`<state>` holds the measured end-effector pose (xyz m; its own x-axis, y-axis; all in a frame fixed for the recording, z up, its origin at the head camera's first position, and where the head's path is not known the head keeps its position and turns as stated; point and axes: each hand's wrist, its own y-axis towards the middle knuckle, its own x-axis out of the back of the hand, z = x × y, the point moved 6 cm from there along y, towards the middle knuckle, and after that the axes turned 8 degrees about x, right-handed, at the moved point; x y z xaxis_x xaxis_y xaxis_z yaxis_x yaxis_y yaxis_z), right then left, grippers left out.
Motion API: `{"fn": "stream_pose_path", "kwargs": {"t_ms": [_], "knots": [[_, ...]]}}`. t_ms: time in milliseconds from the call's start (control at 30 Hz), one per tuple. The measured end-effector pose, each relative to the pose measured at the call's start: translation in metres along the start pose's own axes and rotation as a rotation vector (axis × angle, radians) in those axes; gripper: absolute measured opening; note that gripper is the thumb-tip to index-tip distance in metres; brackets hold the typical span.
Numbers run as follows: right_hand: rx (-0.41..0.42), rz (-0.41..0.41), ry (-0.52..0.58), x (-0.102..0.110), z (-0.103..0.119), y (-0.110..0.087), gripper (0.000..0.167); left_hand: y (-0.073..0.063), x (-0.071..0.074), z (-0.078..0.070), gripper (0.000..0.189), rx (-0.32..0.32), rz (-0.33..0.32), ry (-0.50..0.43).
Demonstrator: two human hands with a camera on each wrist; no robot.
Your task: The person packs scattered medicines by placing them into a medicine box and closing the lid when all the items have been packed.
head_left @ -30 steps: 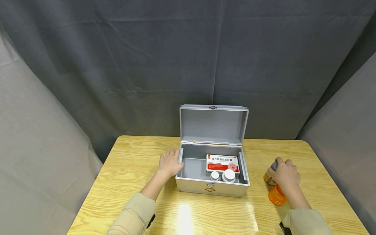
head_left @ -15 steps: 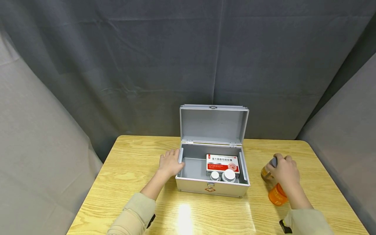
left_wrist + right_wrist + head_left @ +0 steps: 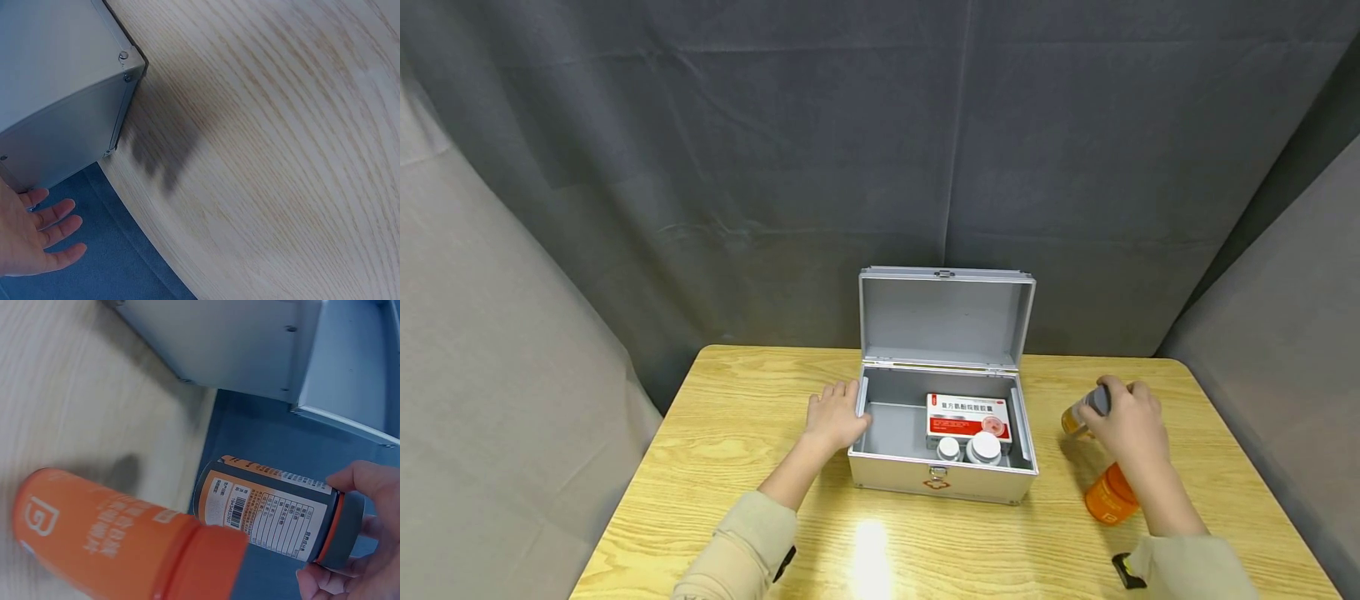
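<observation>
My right hand pinches a pill bottle by its dark grey cap, thumb on one side and fingers on the other. The bottle is orange and grey with a printed label; it hangs tilted, its shadow on the table below. Beside my right wrist stands an orange bottle with an orange cap. My left hand rests at the left wall of an open silver medicine case, thumb over the rim, other fingers extended outside. Inside the case, a white and red medicine box sits behind two white-capped bottles.
The case lid stands upright at the back. Wooden table surface spreads on both sides of the case. Dark grey cloth hangs behind the table, with lighter cloth at either side.
My right hand has raised the grey-capped pill bottle and shifted it slightly left and away from me, tilting it further. The left hand, the case and the orange bottle have stayed in place.
</observation>
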<state>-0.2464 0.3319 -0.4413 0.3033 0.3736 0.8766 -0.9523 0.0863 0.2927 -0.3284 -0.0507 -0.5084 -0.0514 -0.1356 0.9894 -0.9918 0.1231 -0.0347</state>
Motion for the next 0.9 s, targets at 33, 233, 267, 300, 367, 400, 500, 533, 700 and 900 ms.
{"fn": "stream_pose_path", "kwargs": {"t_ms": [33,233,267,300,367,400,500,533,700,900], "knots": [[0.004,-0.008,0.002,0.002,0.002,0.000,0.050,0.000,0.000,0.000,0.059,0.001,0.002,0.000],[0.031,-0.054,0.018,0.017,0.017,0.001,0.047,0.000,-0.001,0.000,0.059,0.003,0.012,-0.008],[0.039,-0.064,0.021,0.019,0.020,0.002,0.047,0.000,-0.001,0.000,0.060,0.003,0.014,-0.008],[0.049,-0.074,0.024,0.022,0.023,0.002,0.046,0.000,-0.001,0.000,0.060,0.003,0.016,-0.010],[0.068,-0.091,0.028,0.026,0.030,0.003,0.045,0.000,-0.001,0.000,0.061,0.002,0.018,-0.007],[0.079,-0.100,0.031,0.028,0.034,0.003,0.045,0.000,-0.001,0.000,0.061,0.002,0.018,-0.006],[0.100,-0.114,0.034,0.035,0.046,0.004,0.045,0.000,0.000,0.000,0.060,0.001,0.014,-0.007],[0.106,-0.117,0.034,0.037,0.049,0.004,0.044,0.000,-0.001,0.000,0.060,0.001,0.013,-0.006],[0.131,-0.138,0.033,0.044,0.066,0.006,0.042,0.001,-0.001,0.000,0.060,0.002,0.012,-0.011],[0.156,-0.129,0.041,0.042,0.082,0.012,0.041,0.001,-0.001,0.000,0.061,0.007,0.010,-0.010]]}}
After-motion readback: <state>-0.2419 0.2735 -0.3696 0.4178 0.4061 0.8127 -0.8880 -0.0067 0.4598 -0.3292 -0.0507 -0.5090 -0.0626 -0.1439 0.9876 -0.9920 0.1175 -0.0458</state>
